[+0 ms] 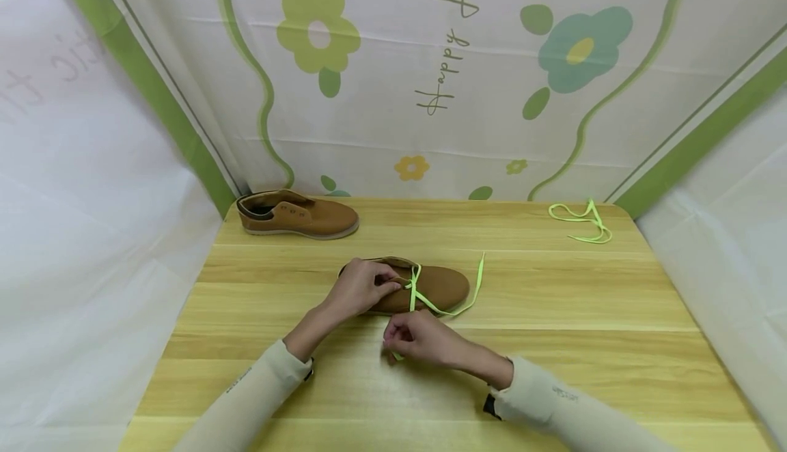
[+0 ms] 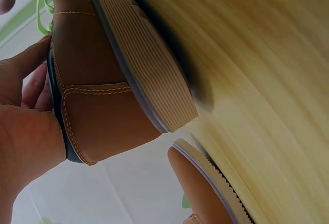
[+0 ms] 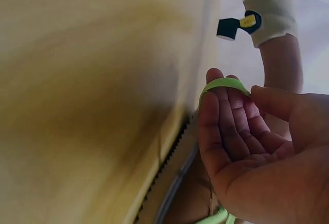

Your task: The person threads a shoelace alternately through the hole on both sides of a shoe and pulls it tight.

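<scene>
A brown lace-up shoe [image 1: 443, 285] lies on the table with its toe to the right; in the left wrist view its side and ridged sole fill the upper middle. A neon green shoelace [image 1: 414, 288] runs through its front eyelets, one end trailing over the toe. My left hand [image 1: 363, 287] grips the shoe's eyelet flap at the opening, thumb beside the lace; its other fingertips are partly hidden. Just in front of the shoe, my right hand [image 1: 424, 336] pinches the lace's other end, which bends over the fingers [image 3: 209, 131] in the right wrist view.
A second brown shoe [image 1: 295, 216], without a lace, stands at the table's back left. Another green shoelace [image 1: 590, 223] lies loosely curled at the back right. White printed fabric [image 1: 381, 117] encloses the wooden table [image 1: 584, 329] at the back and sides.
</scene>
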The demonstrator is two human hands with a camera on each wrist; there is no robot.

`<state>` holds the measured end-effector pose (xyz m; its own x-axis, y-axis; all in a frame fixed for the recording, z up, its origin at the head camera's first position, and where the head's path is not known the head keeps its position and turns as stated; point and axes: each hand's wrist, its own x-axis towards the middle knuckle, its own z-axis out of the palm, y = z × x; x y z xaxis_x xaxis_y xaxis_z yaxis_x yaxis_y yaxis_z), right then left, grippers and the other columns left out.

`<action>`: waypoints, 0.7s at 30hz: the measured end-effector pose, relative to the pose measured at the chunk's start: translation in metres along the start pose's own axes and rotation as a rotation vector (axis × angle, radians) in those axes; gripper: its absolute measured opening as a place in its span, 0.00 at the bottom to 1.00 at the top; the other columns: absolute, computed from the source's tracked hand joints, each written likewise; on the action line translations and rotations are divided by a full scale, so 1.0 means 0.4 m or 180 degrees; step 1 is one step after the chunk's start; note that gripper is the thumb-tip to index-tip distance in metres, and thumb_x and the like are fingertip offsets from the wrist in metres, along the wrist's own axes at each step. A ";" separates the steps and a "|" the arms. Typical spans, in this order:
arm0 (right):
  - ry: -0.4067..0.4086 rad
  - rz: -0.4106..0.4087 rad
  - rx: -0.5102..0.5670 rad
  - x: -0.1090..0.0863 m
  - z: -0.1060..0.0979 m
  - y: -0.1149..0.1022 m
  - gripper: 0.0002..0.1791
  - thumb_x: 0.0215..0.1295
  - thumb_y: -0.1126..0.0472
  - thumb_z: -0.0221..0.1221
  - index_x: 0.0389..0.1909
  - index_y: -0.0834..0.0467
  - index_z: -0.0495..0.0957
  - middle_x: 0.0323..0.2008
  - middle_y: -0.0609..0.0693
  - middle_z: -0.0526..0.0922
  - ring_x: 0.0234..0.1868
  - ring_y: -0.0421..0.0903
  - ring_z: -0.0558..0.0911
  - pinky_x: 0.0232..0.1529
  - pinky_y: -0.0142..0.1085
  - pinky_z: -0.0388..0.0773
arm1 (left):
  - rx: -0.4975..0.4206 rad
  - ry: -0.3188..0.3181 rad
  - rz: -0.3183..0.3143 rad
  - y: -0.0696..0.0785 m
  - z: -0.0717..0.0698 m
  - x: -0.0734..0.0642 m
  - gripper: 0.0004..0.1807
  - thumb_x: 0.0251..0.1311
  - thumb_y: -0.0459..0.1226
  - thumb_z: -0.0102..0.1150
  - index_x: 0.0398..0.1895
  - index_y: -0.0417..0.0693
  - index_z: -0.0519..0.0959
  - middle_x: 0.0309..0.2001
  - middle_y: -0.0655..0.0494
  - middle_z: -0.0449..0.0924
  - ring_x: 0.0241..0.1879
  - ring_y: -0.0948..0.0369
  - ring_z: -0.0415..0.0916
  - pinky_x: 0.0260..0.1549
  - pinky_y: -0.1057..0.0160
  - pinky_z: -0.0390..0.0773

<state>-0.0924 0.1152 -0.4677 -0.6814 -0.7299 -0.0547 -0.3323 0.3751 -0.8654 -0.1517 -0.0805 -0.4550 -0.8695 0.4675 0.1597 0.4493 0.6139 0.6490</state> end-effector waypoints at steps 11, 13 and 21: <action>0.0050 -0.0265 -0.0845 0.007 0.047 0.010 0.05 0.73 0.65 0.66 0.35 0.54 0.85 0.29 0.41 0.86 0.30 0.25 0.76 0.36 0.21 0.75 | 0.0004 0.0100 0.0017 -0.001 0.006 -0.002 0.03 0.64 0.37 0.75 0.39 0.52 0.91 0.33 0.62 0.89 0.29 0.70 0.79 0.30 0.69 0.77; 0.0068 -0.0310 -0.1059 0.006 0.052 0.011 0.06 0.72 0.64 0.66 0.34 0.53 0.85 0.30 0.39 0.85 0.31 0.25 0.77 0.37 0.21 0.75 | 0.0000 0.0111 0.0027 -0.001 0.007 -0.003 0.03 0.64 0.38 0.75 0.39 0.52 0.91 0.33 0.62 0.89 0.29 0.70 0.80 0.31 0.69 0.78; 0.0041 -0.0353 -0.1588 0.000 0.063 0.005 0.05 0.71 0.63 0.68 0.35 0.50 0.85 0.34 0.38 0.84 0.36 0.28 0.80 0.39 0.26 0.77 | -0.0085 0.0167 0.0050 0.001 0.008 -0.004 0.05 0.63 0.36 0.76 0.41 0.52 0.91 0.33 0.62 0.89 0.31 0.69 0.82 0.32 0.69 0.79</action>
<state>-0.0765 0.1015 -0.4822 -0.6314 -0.7748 0.0328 -0.6717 0.5253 -0.5224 -0.1495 -0.0790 -0.4573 -0.8722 0.4425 0.2084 0.4579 0.5892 0.6657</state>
